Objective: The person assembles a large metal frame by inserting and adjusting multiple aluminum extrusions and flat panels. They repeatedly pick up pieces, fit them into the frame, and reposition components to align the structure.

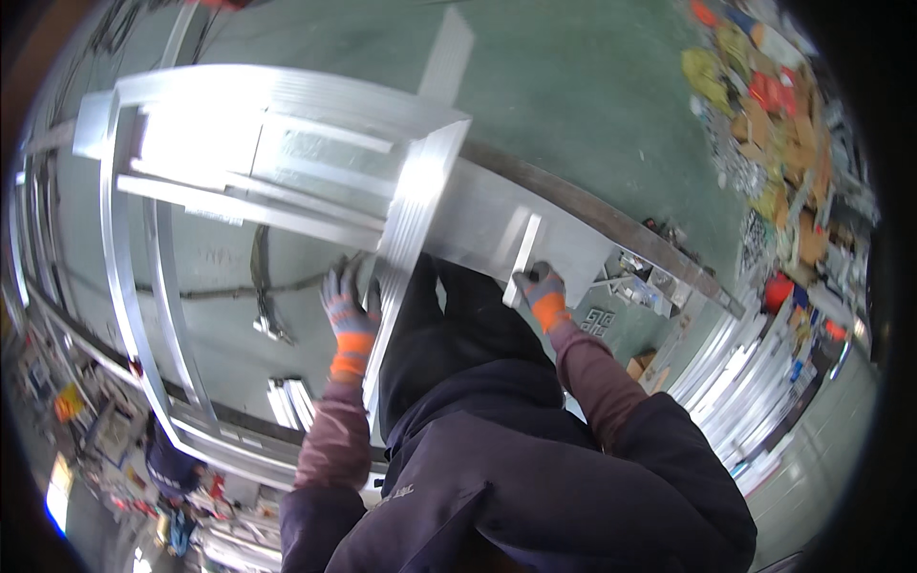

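A large frame of silvery metal profiles stands before me, its ribbed near side beside my left hand. My left hand, in a grey and orange work glove, has its fingers spread by the inner edge of that side and holds nothing that I can see. My right hand, gloved alike, grips the lower end of a short, pale metal strip. Under the strip lies a flat, shiny metal sheet. Whether the left fingertips touch the frame cannot be told.
A long dark beam runs beyond the sheet. Stacked metal profiles lie at the right, below a heap of cardboard and scrap. A cable with a clamp-like end lies on the green floor. Another person is at the lower left.
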A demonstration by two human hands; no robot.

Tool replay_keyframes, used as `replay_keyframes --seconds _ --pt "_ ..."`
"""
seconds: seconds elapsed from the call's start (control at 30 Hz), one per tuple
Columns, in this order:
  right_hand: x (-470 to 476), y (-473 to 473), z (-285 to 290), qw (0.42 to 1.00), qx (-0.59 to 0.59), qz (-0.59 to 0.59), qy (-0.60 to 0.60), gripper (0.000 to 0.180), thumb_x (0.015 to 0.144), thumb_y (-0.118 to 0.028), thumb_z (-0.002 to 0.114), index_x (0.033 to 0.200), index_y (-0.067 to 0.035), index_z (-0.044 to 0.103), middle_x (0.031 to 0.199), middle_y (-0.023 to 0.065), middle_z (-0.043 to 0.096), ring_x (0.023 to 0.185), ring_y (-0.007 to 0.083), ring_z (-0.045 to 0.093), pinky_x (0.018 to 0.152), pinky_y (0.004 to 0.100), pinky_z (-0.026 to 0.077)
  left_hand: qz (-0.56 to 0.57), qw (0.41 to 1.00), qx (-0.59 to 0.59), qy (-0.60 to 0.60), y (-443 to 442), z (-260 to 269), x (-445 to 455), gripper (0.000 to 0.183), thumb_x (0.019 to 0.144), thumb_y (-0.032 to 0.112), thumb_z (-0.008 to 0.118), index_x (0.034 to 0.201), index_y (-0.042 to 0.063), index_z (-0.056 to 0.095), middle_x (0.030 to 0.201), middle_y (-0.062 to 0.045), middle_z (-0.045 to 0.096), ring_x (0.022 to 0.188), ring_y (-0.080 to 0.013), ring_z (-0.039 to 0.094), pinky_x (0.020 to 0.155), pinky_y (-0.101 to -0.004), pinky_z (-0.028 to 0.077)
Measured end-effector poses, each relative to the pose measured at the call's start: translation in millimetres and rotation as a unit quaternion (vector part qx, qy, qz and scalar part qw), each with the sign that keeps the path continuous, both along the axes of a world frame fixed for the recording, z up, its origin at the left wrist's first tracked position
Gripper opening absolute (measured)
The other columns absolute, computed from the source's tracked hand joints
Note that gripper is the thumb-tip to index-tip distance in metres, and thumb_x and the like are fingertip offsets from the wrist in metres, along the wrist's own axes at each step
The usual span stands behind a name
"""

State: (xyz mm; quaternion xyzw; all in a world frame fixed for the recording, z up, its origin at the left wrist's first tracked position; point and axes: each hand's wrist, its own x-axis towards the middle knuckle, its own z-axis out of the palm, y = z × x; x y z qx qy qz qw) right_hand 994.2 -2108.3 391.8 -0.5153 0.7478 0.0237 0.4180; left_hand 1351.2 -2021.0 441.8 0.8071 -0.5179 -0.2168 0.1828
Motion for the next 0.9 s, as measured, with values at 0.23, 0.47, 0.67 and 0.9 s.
replay_keyframes --seconds 0.23,0.47,0.67,0.9 --pt "-122 169 63 0.986 0.012 -0.141 0.091 0.034 0.081 -0.027 0.072 0.105 -0.004 0.066 0.088 0.0134 0.072 0.081 0.0306 0.07 0.078 0.0394 0.055 -0.237 0.965 0.002 0.112 24 11 -81 0.055 0.083 0.023 0.072 0.134 0.01 0.056 0.143 -0.017 0.05 0.133 -0.0415 0.043 0.113 -0.0522 0.032" --pt "-212 285 63 0.912 -0.013 -0.409 0.017 0.038 0.083 -0.022 0.069 0.115 -0.004 0.065 0.09 0.0127 0.072 0.081 0.0261 0.072 0.072 0.0383 0.056 -0.281 0.957 0.038 0.066 -6 15 -94 0.042 0.09 0.028 0.067 0.126 0.006 0.061 0.129 -0.018 0.061 0.119 -0.0403 0.057 0.102 -0.0465 0.045" --pt "-290 323 15 0.921 -0.144 -0.361 0.043 0.039 0.09 -0.034 0.062 0.117 -0.005 0.061 0.092 0.0183 0.071 0.088 0.0401 0.068 0.081 0.0473 0.053 -0.319 0.94 0.121 0.017 -38 5 -168 0.042 0.092 0.034 0.064 0.125 0.009 0.064 0.126 -0.015 0.064 0.117 -0.0377 0.06 0.099 -0.0451 0.049" --pt "-468 295 22 0.697 -0.052 -0.648 -0.302 0.023 0.101 -0.03 0.056 0.12 -0.017 0.051 0.075 0.0002 0.058 0.054 0.0105 0.051 0.043 0.0276 0.041 -0.185 0.872 0.236 0.387 -34 -14 -422 0.039 0.09 0.013 0.061 0.128 0.004 0.06 0.107 -0.012 0.07 0.101 -0.0246 0.065 0.098 -0.0409 0.05"
